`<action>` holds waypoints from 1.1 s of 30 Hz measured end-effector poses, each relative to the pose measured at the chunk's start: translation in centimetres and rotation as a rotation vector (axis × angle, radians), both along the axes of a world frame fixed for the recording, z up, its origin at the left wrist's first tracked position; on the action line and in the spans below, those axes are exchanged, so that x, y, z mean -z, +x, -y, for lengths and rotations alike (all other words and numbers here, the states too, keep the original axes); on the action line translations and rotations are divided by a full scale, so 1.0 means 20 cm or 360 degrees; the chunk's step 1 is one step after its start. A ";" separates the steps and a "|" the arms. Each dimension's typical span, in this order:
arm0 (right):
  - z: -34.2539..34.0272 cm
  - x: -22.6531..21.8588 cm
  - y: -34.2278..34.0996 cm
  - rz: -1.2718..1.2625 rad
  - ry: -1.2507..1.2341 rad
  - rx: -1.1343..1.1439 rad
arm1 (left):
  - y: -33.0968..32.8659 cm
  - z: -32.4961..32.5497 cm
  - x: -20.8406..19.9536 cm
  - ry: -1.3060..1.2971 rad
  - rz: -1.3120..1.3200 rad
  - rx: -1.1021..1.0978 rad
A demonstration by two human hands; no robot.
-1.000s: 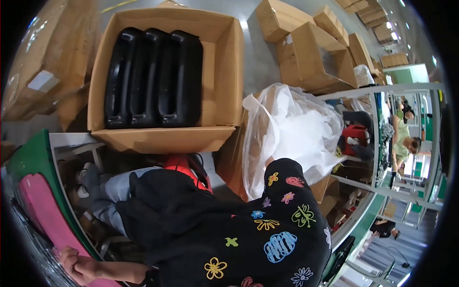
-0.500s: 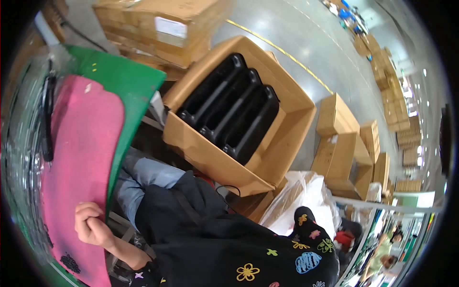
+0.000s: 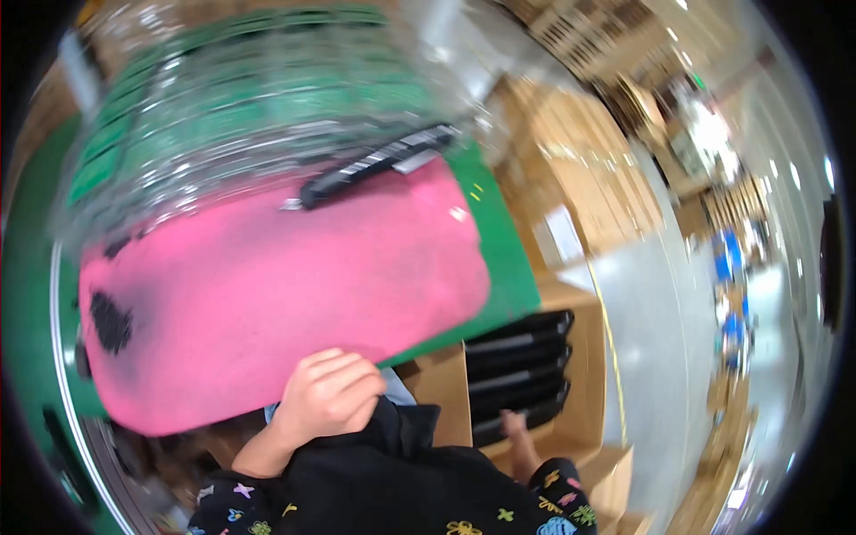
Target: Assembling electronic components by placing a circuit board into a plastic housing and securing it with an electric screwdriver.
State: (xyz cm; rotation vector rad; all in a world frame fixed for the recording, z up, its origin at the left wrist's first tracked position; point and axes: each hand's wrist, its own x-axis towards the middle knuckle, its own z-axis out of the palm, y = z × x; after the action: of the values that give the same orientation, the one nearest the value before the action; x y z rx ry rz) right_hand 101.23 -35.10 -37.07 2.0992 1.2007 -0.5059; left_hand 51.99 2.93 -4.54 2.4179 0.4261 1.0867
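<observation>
My left hand [image 3: 330,394] is curled into a loose fist at the near edge of a pink mat [image 3: 294,294], with nothing visible in it. My right hand [image 3: 515,426] reaches into an open cardboard box [image 3: 584,374] at the right. It is at the nearest of several long black moulded pieces [image 3: 517,374] lying side by side in the box. Blur hides its fingers, so whether they grip the piece cannot be made out. On the far side of the mat lies a long black tool [image 3: 379,165] with a metal tip.
The mat lies on a green tabletop [image 3: 495,232]. Clear plastic wrap over green ridged items [image 3: 267,98] is heaped along its far side. A taped carton [image 3: 571,169] stands beyond the table's right end. A yellow line [image 3: 612,348] runs across the grey floor.
My view has swung left, bringing the mat and the black tool to the middle. My right hand has come into view at the black pieces. My left hand stays curled by the mat's edge.
</observation>
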 end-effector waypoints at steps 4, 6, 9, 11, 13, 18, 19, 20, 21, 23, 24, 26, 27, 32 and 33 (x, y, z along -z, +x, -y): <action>0.22 0.39 -0.77 -0.0136 0.0673 0.0147 | -0.03 0.02 0.03 -0.0061 0.0168 -0.0077; -0.04 0.39 -0.60 -0.0266 0.1007 0.0310 | -0.03 0.05 0.03 -0.0196 0.0290 -0.0032; -0.22 0.37 -0.50 -0.0453 0.1455 0.0711 | -0.01 0.10 0.06 -0.0374 0.0490 0.0149; -0.24 0.35 -0.45 -0.0560 0.1734 0.1037 | 0.04 0.15 0.08 -0.0583 0.0524 0.0620; -0.24 0.30 -0.48 -0.0666 0.1992 0.1400 | 0.13 0.23 0.17 -0.0665 0.0373 0.0868; -0.28 -0.41 -0.43 -0.1025 0.2938 0.2121 | 0.38 0.36 0.41 -0.0753 -0.0198 0.1043; -0.39 -0.63 -0.50 -0.0865 0.3058 0.2090 | 0.45 0.38 0.48 -0.0764 -0.0316 0.1061; -0.39 -0.83 -0.54 -0.0940 0.3054 0.2034 | 0.53 0.43 0.55 -0.0840 -0.0297 0.1003; -0.35 -0.90 -0.49 -0.0743 0.3134 0.1906 | 0.61 0.49 0.58 -0.0911 -0.0278 0.0953; -0.42 -1.07 -0.56 -0.0534 0.3248 0.1704 | 0.71 0.58 0.57 -0.0873 -0.0443 0.0840; -0.51 -1.18 -0.65 -0.0546 0.3323 0.1672 | 0.77 0.63 0.59 -0.0966 -0.0555 0.0909; -0.71 -1.37 -0.89 -0.0659 0.3515 0.1775 | 0.85 0.74 0.56 -0.1240 -0.0499 0.1121; -0.79 -1.43 -0.98 -0.0664 0.3448 0.1709 | 0.87 0.78 0.56 -0.1475 -0.0354 0.1253; -1.10 -1.55 -1.31 -0.1407 0.3402 0.1619 | 0.77 0.76 0.63 -0.1965 0.0151 0.0869; -1.09 -1.56 -1.33 -0.1436 0.3367 0.1612 | 0.72 0.72 0.61 -0.1799 0.0325 0.0716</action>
State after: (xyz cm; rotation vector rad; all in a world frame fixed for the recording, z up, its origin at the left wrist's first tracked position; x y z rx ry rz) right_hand 74.72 -13.24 -5.79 4.7879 0.7832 -0.7126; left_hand 66.32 -11.54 -16.70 1.2914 0.2807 0.6032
